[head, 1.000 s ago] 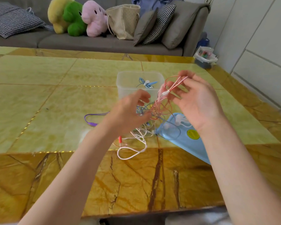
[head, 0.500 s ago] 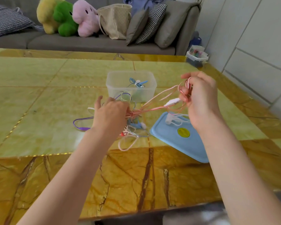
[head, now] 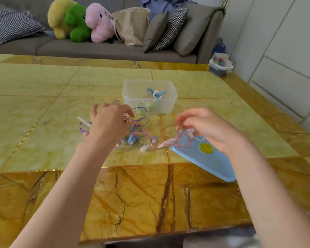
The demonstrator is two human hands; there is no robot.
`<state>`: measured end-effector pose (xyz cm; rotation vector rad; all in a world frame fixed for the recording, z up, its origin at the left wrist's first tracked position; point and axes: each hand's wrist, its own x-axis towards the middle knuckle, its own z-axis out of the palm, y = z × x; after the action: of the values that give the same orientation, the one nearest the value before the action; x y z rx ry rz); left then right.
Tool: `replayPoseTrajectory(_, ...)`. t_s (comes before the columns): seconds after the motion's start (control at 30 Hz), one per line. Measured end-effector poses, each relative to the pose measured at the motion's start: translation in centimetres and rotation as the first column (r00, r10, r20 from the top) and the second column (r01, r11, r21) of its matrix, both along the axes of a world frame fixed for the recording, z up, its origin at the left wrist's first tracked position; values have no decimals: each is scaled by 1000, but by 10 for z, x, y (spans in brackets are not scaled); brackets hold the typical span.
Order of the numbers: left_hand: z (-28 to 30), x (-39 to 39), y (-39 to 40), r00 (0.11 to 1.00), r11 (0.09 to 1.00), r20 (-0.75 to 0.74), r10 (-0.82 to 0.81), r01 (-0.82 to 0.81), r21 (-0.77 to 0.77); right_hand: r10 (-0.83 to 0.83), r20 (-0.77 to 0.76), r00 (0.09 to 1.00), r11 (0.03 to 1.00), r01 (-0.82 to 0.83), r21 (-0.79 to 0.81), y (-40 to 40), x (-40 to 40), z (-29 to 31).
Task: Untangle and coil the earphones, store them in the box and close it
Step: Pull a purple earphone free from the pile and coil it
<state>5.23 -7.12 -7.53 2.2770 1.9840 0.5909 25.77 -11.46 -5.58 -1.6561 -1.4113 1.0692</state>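
Observation:
A tangle of earphones (head: pixel 140 135) in pink, blue, purple and white lies on the table between my hands. My left hand (head: pixel 108 120) grips the left side of the tangle, fingers closed on the cords. My right hand (head: pixel 206 127) pinches a loop of the pink earphone cord (head: pixel 170 128) just above the blue lid (head: pixel 204 158). The clear plastic box (head: pixel 149 104) stands open behind the tangle, with a coiled blue earphone (head: pixel 155 93) inside. A white earbud (head: pixel 145 148) rests on the table.
The blue lid lies flat at the right, partly under my right hand. The marble-patterned table (head: pixel 43 108) stretches wide to the left. Behind it is a grey sofa (head: pixel 97 49) with plush toys, cushions and a bag. A small bin (head: pixel 220 64) stands on the floor.
My right hand has dropped from chest height down to just above the blue lid, carrying the pink cord. The stretched pink cord has gone slack. My left hand stays on the tangle.

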Motion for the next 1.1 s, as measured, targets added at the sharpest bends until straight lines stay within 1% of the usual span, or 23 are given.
replayPoseTrajectory(0.07, -1, 9, -1, 994, 995, 40, -99, 99, 5, 23, 193, 981, 999, -17, -29, 0, -3, -1)
replayPoseTrajectory(0.13, 1, 15, -3, 981, 985, 95, -169, 165, 42, -13, 362, 932, 998, -9, 59, 0, -6, -1)
replayPoseTrajectory(0.17, 3, 16, -4, 973, 981, 131, -190, 183, 63, -5, 416, 909, 993, -44, 107, 0, -10, -1)
replayPoseTrajectory(0.2, 4, 17, -5, 964, 977, 166, -207, 197, 77, 40, 424, 905, 987, -103, 127, 0, -17, 0)
replayPoseTrajectory(0.27, 7, 20, -10, 947, 971, 215, -238, 229, 66, 186, 370, 910, 969, -231, 82, 0, -32, -2)
replayPoseTrajectory(0.33, 7, 23, -12, 935, 962, 229, -270, 273, 21, 257, 400, 880, 951, -305, 59, 1, -45, -10)
replayPoseTrajectory(0.43, 3, 18, -13, 931, 948, 213, -295, 312, -54, 129, 510, 851, 969, -218, 119, 8, -41, -16)
replayPoseTrajectory(0.47, 1, 14, -11, 932, 942, 201, -302, 324, -86, 87, 546, 833, 978, -176, 114, 9, -35, -14)
replayPoseTrajectory(0.53, 0, 5, -8, 912, 924, 253, -323, 361, -123, 104, 587, 803, 987, -157, 39, 9, -23, -8)
replayPoseTrajectory(0.57, 3, 0, -8, 889, 921, 316, -331, 378, -98, 163, 596, 786, 982, -186, -22, 9, -21, -5)
replayPoseTrajectory(0.63, 11, -5, -8, 830, 929, 437, -346, 368, 36, 278, 632, 723, 958, -257, -127, 6, -23, -3)
replayPoseTrajectory(0.67, 15, -6, -7, 812, 941, 484, -326, 325, 90, 304, 645, 701, 949, -285, -137, 5, -26, -4)
replayPoseTrajectory(0.7, 16, -7, -6, 811, 957, 510, -285, 266, 113, 301, 639, 708, 947, -301, -113, 5, -28, -5)
replayPoseTrajectory(0.77, 11, -8, -1, 872, 990, 469, -138, 112, 84, 232, 541, 808, 962, -273, -5, 5, -29, -1)
replayPoseTrajectory(0.8, 6, -9, 3, 909, 999, 413, -45, 39, 24, 172, 482, 859, 968, -238, 79, 5, -29, 1)
replayPoseTrajectory(0.83, 0, -10, 6, 937, 998, 347, 24, -3, -60, 118, 440, 890, 966, -205, 156, 6, -30, 2)
replayPoseTrajectory(0.87, -4, -9, 6, 958, 989, 283, 46, -5, -145, 89, 439, 894, 958, -197, 208, 7, -32, 1)
replayPoseTrajectory(0.9, -8, -6, 6, 974, 977, 223, 24, 25, -213, 94, 476, 875, 952, -218, 214, 9, -36, -1)
replayPoseTrajectory(0.93, -10, -2, 3, 986, 964, 166, -27, 70, -258, 133, 525, 841, 951, -258, 172, 11, -42, -6)
replayPoseTrajectory(1.0, -16, 8, -4, 987, 937, 45, -155, 161, -311, 290, 598, 747, 933, -359, -5, 15, -57, -19)
replayPoseTrajectory(1.03, -20, 13, -8, 977, 929, -21, -212, 195, -315, 334, 627, 703, 920, -388, -55, 17, -62, -24)
replayPoseTrajectory(1.07, -23, 17, -13, 964, 927, -81, -253, 217, -307, 327, 648, 688, 921, -384, -58, 17, -65, -25)
replayPoseTrajectory(1.1, -26, 20, -15, 953, 928, -127, -276, 230, -292, 282, 657, 699, 935, -353, -25, 19, -64, -23)
